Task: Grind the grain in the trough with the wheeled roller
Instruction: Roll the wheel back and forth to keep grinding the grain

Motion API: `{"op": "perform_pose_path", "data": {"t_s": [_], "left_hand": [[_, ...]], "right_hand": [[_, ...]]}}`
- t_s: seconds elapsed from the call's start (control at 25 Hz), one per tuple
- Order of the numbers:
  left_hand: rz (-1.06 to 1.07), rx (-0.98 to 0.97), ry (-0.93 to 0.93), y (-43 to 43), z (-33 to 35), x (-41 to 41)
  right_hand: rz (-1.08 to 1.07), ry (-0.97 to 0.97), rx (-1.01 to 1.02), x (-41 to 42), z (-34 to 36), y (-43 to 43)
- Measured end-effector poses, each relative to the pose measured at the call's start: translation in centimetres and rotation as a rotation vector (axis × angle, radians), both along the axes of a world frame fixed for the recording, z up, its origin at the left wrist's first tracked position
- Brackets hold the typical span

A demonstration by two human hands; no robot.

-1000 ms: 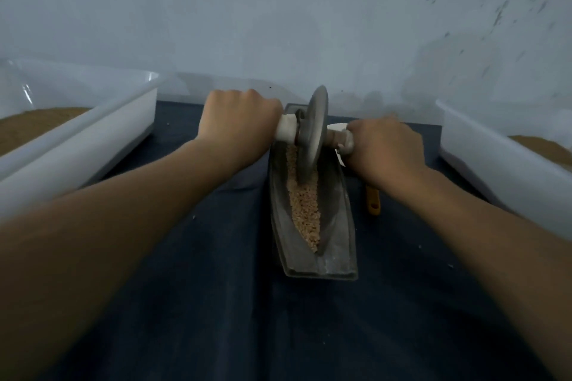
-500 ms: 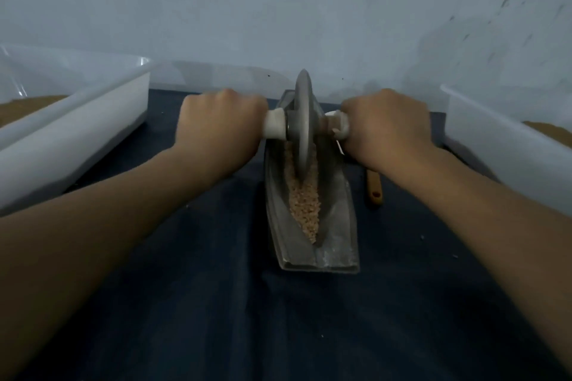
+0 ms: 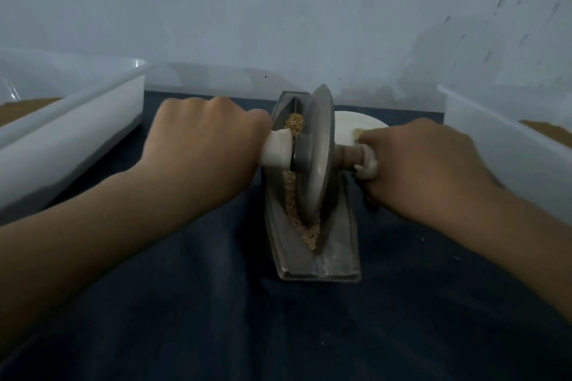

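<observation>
Dark blue cloth, pale wall, white tubs flanking trough

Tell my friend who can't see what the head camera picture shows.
A left hand and a right hand grip the handles of the wheeled roller, which stands in a trough of grain on dark cloth.
</observation>
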State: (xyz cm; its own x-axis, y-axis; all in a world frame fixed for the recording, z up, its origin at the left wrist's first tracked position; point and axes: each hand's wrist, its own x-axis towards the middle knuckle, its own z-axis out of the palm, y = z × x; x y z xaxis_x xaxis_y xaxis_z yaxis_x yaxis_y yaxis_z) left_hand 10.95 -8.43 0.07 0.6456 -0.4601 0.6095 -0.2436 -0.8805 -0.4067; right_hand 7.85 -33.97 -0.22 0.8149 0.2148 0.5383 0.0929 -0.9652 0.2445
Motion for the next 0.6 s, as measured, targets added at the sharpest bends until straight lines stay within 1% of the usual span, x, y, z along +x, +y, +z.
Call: {"op": "perform_pose_path", "data": {"t_s": [0.08,0.16,0.24,0.32,0.48,0.56,0.6], "left_hand": [[0.104,0.004,0.034,-1.3,-0.4,2.7],[0.109,-0.041,0.06,-2.6,0.2,6.0],[0.107,-0.053,0.074,-3.3,1.0,8.0],[0.077,-0.026,0.047,-2.9,0.8,7.1],[-0.049,0.043,-0.019,-0.1,0.0,0.8],[-0.096,0.056,-0.047,1.5,0.6,-1.2],[-0.089,0.048,-0.033,1.9,0.6,-1.7]], "right_hand": [[-0.088,0.075,0.037,3.5,0.1,1.0],[-0.128,0.145,0.137,6.9,0.5,1.9],[-0.141,0.166,0.186,8.5,0.6,1.9],[-0.121,0.137,0.158,7.4,0.2,1.5],[-0.014,0.02,0.02,1.5,-0.3,0.1],[0.075,-0.048,0.003,-0.8,0.0,-0.1],[0.104,-0.07,0.006,-1.4,0.1,-0.3]]}}
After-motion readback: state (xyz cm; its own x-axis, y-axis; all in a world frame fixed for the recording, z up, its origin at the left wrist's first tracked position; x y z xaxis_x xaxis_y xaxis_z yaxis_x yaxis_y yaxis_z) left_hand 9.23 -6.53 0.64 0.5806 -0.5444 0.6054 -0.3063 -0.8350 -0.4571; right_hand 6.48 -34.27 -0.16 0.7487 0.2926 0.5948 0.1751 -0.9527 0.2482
